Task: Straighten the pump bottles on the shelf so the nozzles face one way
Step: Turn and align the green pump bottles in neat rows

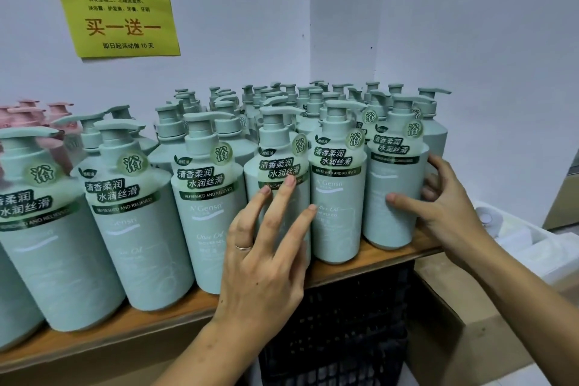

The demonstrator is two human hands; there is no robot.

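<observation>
Head view: pale green plastic pump bottles (206, 204) stand in crowded rows on the brown wooden shelf (131, 330), front-row nozzles pointing right. The left hand (266, 260) lays spread, straight fingers on the third-from-right front bottle (275, 147). The right hand (445, 207) curls round the rightmost front bottle (391, 178), thumb on its face

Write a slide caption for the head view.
Right hand grips the end green pump bottle on a wooden shelf; open left hand rests on another bottle.
</observation>
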